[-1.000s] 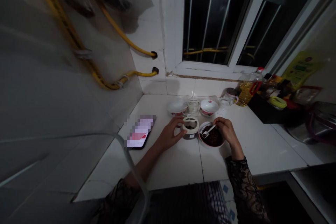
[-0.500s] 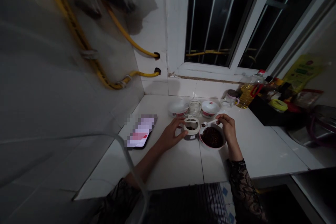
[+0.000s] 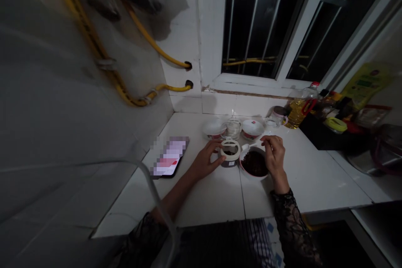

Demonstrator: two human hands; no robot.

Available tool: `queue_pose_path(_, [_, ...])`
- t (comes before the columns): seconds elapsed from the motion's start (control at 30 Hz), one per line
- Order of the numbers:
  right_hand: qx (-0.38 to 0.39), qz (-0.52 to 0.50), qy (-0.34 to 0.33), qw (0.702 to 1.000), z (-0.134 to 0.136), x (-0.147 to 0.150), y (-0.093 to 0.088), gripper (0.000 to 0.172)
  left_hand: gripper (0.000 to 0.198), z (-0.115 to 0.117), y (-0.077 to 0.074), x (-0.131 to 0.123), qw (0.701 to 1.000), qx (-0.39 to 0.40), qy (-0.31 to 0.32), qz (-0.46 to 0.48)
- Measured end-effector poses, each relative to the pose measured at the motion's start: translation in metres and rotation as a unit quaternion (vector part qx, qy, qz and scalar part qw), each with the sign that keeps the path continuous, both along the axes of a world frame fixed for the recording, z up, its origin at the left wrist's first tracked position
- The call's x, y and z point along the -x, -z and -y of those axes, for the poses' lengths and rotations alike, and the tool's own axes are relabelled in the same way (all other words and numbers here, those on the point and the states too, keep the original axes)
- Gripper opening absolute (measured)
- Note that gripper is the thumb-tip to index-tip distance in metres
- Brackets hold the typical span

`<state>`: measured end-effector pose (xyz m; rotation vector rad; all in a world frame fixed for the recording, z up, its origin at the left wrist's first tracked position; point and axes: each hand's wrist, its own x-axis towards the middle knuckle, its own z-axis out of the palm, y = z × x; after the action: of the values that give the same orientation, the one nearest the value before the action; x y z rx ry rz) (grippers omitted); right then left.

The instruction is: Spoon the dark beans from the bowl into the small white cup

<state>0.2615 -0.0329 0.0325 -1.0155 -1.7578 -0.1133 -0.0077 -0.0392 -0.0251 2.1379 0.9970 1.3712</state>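
Observation:
My left hand (image 3: 209, 159) is closed around the near left side of a small seasoning jar (image 3: 230, 160), fingers and thumb at its white rim. Its clear lid stands flipped up behind it, and something dark lies inside. Beside it on the right sits a white bowl (image 3: 243, 166) with a pinkish rim, holding a dark reddish-brown, chunky mix (image 3: 255, 163). My right hand (image 3: 274, 155) pinches the handle of a small white spoon (image 3: 246, 148) over the bowl's far edge. What lies in the spoon's scoop is too small to tell.
Two white bowls (image 3: 214, 127) (image 3: 253, 127) and a glass jar (image 3: 233, 127) stand behind. A phone (image 3: 171, 157) lies at left. Toward the right are a lidded glass mug (image 3: 278, 117), an oil bottle (image 3: 297, 111) and a black condiment box (image 3: 318, 134). The tiled wall bounds the left.
My right hand has turned and shifted slightly right, and the spoon has tipped at the bowl's far left edge. My left hand stays on the seasoning jar.

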Motion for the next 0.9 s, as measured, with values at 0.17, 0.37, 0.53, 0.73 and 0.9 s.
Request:
queue_pose_path(0.17, [0.076,0.095,-0.003,0.993,-0.0056,-0.0135,0.0053,0.023,0.024,0.0004,-0.0005,-0.0007,1.0,-0.003,-0.008,0.0])
queue_pose_path(0.37, [0.199,0.152,-0.076,0.965,-0.003,-0.0041,0.0026,0.025,0.023,0.0014,-0.002,-0.0008,1.0,-0.003,-0.005,-0.003])
queue_pose_path(0.53, [0.266,0.079,-0.082,0.957,-0.0027,-0.0075,0.0021,0.023,0.024,0.0004,-0.0003,-0.0004,1.0,-0.008,-0.003,0.004])
queue_pose_path(0.73, [0.334,-0.054,-0.072,0.938,-0.0042,-0.0104,0.0019,0.021,0.024,0.0002,0.0002,-0.0003,1.0,0.0,-0.003,0.003])
queue_pose_path(0.9, [0.365,-0.131,-0.076,0.919,-0.0031,-0.0092,0.0007,0.02,0.024,0.0003,0.0012,-0.0005,1.0,-0.002,-0.001,0.007])
